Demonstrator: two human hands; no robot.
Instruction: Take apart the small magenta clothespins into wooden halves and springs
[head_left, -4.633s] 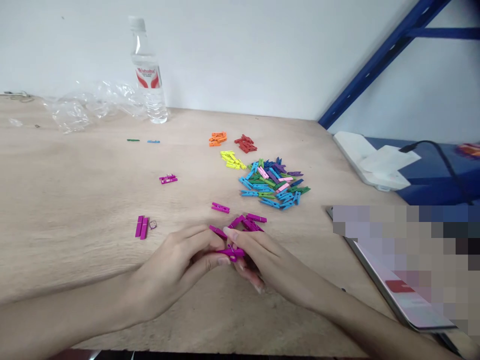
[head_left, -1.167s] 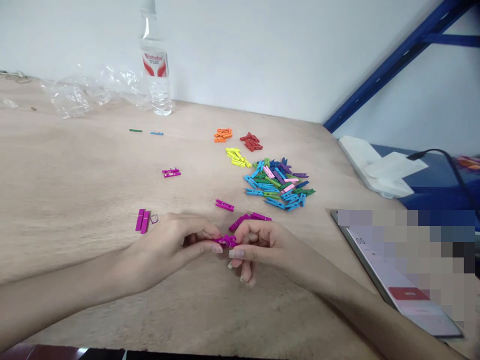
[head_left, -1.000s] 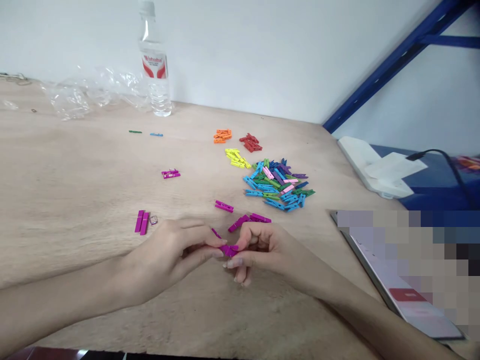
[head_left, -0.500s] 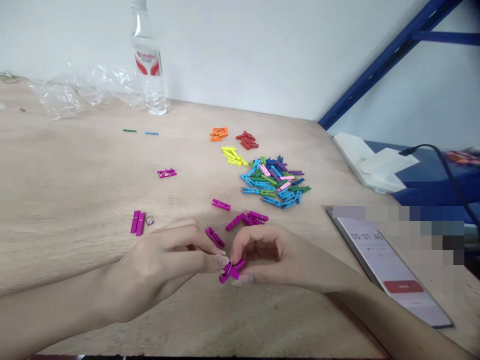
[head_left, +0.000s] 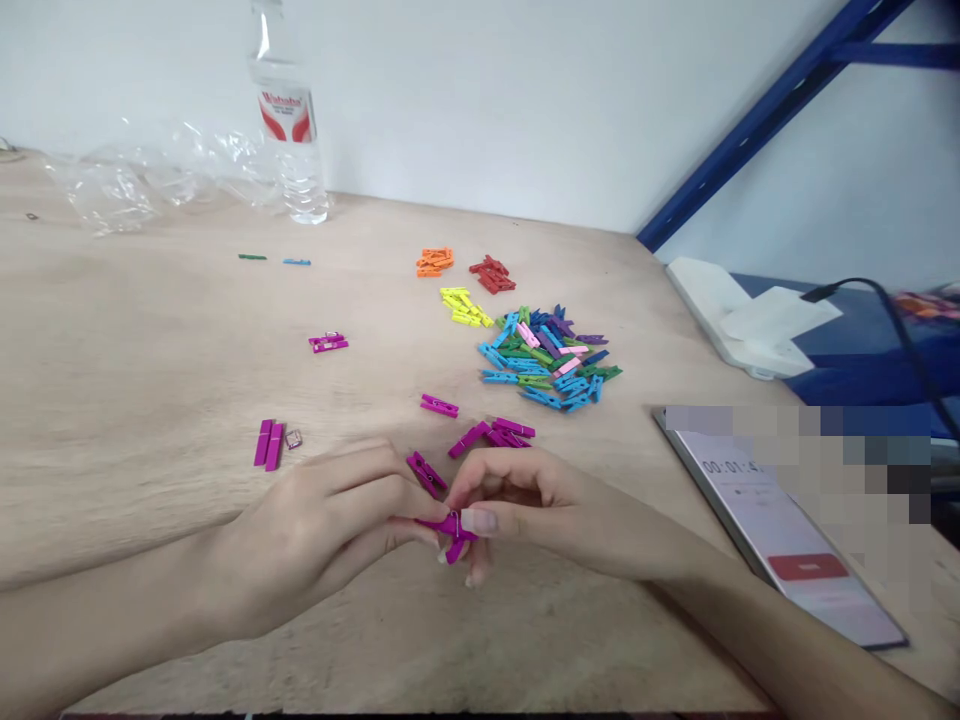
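Both hands meet low in the middle of the table. My left hand (head_left: 322, 535) and my right hand (head_left: 525, 505) pinch a magenta wooden clothespin (head_left: 450, 527) between their fingertips, and a second magenta piece (head_left: 455, 550) juts below it. The fingers hide part of the pin, so its spring is hard to see. Another magenta clothespin (head_left: 426, 473) lies just above my left fingertips. More magenta pins (head_left: 470, 438) lie beyond my right hand, with a loose pair (head_left: 265, 442) and a small metal spring piece (head_left: 293, 439) to the left.
A mixed heap of coloured clothespins (head_left: 544, 360) lies on the wooden table (head_left: 150, 330), with orange, red and yellow groups behind it. A phone (head_left: 780, 530) showing a timer lies at the right. A water bottle (head_left: 289, 130) and plastic wrap (head_left: 112, 195) stand at the back.
My hands have drawn slightly apart and the held magenta pieces have shifted. A magenta clothespin now lies separately by my left fingertips. The view has tilted a little.
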